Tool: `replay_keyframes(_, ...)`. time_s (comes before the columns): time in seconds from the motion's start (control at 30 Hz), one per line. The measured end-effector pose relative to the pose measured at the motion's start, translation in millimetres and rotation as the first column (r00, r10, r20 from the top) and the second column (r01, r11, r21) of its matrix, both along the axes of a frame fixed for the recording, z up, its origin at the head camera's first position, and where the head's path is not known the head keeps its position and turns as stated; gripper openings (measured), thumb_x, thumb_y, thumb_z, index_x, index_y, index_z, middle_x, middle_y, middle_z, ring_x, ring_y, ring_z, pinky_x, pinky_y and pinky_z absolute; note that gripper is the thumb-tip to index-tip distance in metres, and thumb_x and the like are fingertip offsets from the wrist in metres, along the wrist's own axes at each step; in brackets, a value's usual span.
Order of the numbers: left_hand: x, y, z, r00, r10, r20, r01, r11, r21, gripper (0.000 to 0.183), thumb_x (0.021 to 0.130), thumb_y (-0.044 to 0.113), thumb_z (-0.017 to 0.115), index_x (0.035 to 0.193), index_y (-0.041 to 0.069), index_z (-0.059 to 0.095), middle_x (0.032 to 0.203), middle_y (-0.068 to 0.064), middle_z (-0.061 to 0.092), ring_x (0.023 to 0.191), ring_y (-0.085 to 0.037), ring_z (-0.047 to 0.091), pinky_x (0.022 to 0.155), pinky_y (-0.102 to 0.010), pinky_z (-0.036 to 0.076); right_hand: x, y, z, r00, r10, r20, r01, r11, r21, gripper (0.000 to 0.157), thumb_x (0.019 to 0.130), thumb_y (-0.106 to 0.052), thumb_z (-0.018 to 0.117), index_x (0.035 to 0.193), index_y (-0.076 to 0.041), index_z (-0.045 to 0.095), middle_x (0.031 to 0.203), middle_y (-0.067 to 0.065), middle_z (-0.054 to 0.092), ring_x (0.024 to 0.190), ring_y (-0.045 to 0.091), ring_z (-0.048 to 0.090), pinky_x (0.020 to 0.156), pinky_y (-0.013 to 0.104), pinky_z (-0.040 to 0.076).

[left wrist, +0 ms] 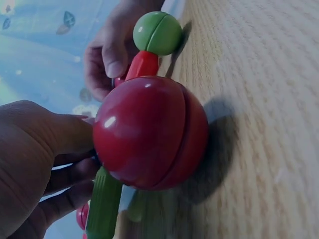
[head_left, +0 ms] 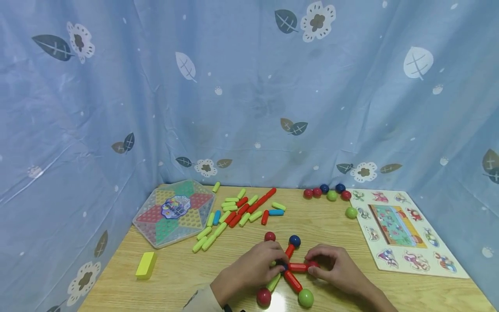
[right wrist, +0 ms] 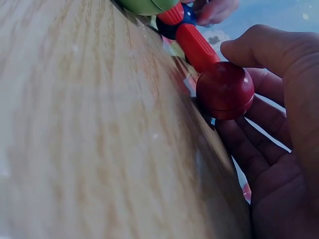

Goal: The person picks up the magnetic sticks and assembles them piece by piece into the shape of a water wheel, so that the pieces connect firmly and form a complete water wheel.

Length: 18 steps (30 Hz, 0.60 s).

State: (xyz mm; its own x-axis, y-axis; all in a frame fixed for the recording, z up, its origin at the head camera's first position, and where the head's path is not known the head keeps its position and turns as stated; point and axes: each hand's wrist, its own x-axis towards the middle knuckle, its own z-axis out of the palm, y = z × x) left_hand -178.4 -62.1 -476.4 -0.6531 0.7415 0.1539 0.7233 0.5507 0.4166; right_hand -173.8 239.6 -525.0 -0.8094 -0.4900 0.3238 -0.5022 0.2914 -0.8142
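Note:
Toy rods and balls are joined into a star shape on the table. At its centre my left hand (head_left: 257, 263) pinches the dark blue ball (head_left: 285, 268), partly hidden by the fingers. My right hand (head_left: 340, 268) holds, between thumb and fingers, the red ball (right wrist: 225, 90) at the end of a red rod (head_left: 298, 267). Other arms reach out from the centre: a red rod (head_left: 293, 281) with a green ball (head_left: 306, 298), a red rod to a blue ball (head_left: 294, 241), and a yellow-green rod (head_left: 273, 283) to a red ball (head_left: 264, 297). Another red ball (head_left: 270, 236) shows behind my left hand.
Loose yellow-green, red and blue rods (head_left: 234, 218) lie at the back left beside a hexagonal game board (head_left: 183, 234). A yellow block (head_left: 146, 265) is at the left. Several balls (head_left: 332, 195) sit at the back, near a picture puzzle board (head_left: 393, 264) on the right.

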Motion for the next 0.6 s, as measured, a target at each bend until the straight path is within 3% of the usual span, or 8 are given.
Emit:
replay_keyframes(0.17, -1.2, -14, 0.5, 0.999, -0.027, 0.045, 0.023, 0.996, 0.081, 0.017, 0.103, 0.020, 0.079, 0.120, 0.022, 0.082, 0.115, 0.012, 0.076, 0.106, 0.003, 0.068, 0.095, -0.018, 0.056, 0.6, 0, -1.1, 1.000, 0.001, 0.006, -0.001, 1.000, 0.001, 0.017, 0.099, -0.010, 0.082, 0.115, -0.017, 0.080, 0.109, -0.004, 0.081, 0.097, 0.014, 0.074, 0.091, 0.024, 0.057)
replay_keyframes(0.3, -0.3, -44, 2.6, 0.982, -0.031, 0.189, -0.014, 0.972, 0.233, 0.022, 0.101, 0.016, 0.081, 0.123, 0.016, 0.082, 0.116, 0.005, 0.082, 0.105, -0.002, 0.073, 0.093, -0.022, 0.060, 1.4, -1, -0.8, 1.000, -0.008, 0.012, 0.008, 1.000, 0.010, 0.018, 0.099, -0.012, 0.082, 0.115, -0.017, 0.080, 0.110, -0.003, 0.081, 0.099, 0.014, 0.074, 0.093, 0.023, 0.056)
replay_keyframes(0.37, 1.5, -63, 2.7, 0.965, -0.013, 0.263, -0.066, 0.955, 0.290, 0.024, 0.100, 0.016, 0.083, 0.124, 0.014, 0.082, 0.118, 0.002, 0.082, 0.106, -0.007, 0.075, 0.093, -0.027, 0.061, 1.7, -1, -0.3, 1.000, -0.015, 0.013, 0.015, 1.000, 0.014, 0.018, 0.098, -0.012, 0.083, 0.115, -0.018, 0.081, 0.111, -0.004, 0.081, 0.100, 0.014, 0.074, 0.094, 0.022, 0.055)
replay_keyframes(0.47, 4.6, -96, 1.4, 0.925, 0.025, 0.379, -0.169, 0.922, 0.350, 0.027, 0.100, 0.015, 0.082, 0.127, 0.011, 0.081, 0.122, -0.004, 0.082, 0.110, -0.016, 0.076, 0.098, -0.033, 0.062, 1.6, -1, -0.1, 1.000, -0.022, 0.018, 0.022, 0.999, 0.025, 0.017, 0.098, -0.014, 0.084, 0.114, -0.019, 0.081, 0.111, -0.004, 0.081, 0.101, 0.013, 0.074, 0.096, 0.021, 0.054)
replay_keyframes(0.6, 5.3, -141, -5.5, 0.875, 0.011, 0.483, -0.257, 0.858, 0.446, 0.031, 0.103, 0.008, 0.076, 0.134, 0.003, 0.076, 0.129, -0.020, 0.078, 0.117, -0.032, 0.076, 0.103, -0.035, 0.061, 0.7, -1, -0.9, 0.999, -0.026, 0.024, 0.025, 0.999, 0.030, 0.017, 0.098, -0.015, 0.084, 0.114, -0.019, 0.081, 0.112, -0.003, 0.081, 0.103, 0.013, 0.074, 0.097, 0.021, 0.053)
